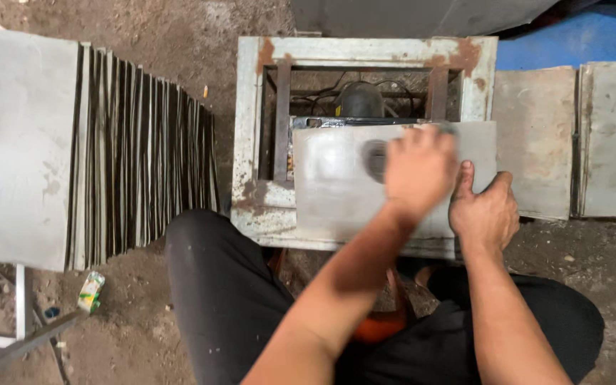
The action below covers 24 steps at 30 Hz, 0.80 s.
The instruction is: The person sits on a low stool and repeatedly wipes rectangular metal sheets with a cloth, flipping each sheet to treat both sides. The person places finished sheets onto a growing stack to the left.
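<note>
Head view: a grey metal sheet (336, 182) is held flat on a rusty white frame (251, 128).

The left hand (418, 171), blurred, is laid palm-down on the sheet's upper right part, fingers loosely spread, nothing pinched. The right hand (485, 210) is clamped on the sheet's right edge, thumb on top. A dark motor (360, 100) is seen inside the frame behind the sheet. A fanned stack of sheets (144, 157) lies left of the frame, and flat plates (536, 139) right of it.
</note>
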Each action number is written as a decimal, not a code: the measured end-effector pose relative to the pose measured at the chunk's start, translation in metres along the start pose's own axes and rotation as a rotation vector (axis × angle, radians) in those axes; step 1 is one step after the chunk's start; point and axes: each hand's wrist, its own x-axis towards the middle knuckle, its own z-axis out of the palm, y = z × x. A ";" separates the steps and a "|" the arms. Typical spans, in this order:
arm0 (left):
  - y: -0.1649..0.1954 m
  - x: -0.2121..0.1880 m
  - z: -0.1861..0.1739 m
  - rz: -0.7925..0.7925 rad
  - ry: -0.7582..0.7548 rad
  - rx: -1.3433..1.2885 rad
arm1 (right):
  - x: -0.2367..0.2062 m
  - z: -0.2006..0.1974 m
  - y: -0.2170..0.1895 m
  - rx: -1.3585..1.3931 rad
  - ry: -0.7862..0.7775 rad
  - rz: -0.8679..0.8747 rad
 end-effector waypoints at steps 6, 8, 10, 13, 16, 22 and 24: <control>-0.100 0.017 -0.028 -0.023 0.121 0.172 | 0.001 -0.003 0.001 0.027 -0.006 0.012; -0.147 0.011 -0.067 -0.165 0.203 0.268 | 0.002 -0.001 0.000 0.023 0.000 0.024; -0.165 -0.001 -0.093 -0.189 0.392 0.310 | 0.003 0.000 0.001 0.016 0.004 0.012; -0.126 0.006 -0.060 -0.346 0.334 0.347 | 0.004 0.003 0.001 0.014 0.025 -0.014; -0.038 0.032 0.003 -0.031 0.138 0.282 | 0.005 0.002 0.004 0.000 0.034 -0.023; -0.039 0.015 -0.003 0.188 0.019 -0.069 | 0.003 0.000 0.003 0.040 0.041 -0.027; -0.101 0.002 -0.035 0.082 0.177 0.008 | 0.002 0.001 0.006 0.031 0.060 -0.065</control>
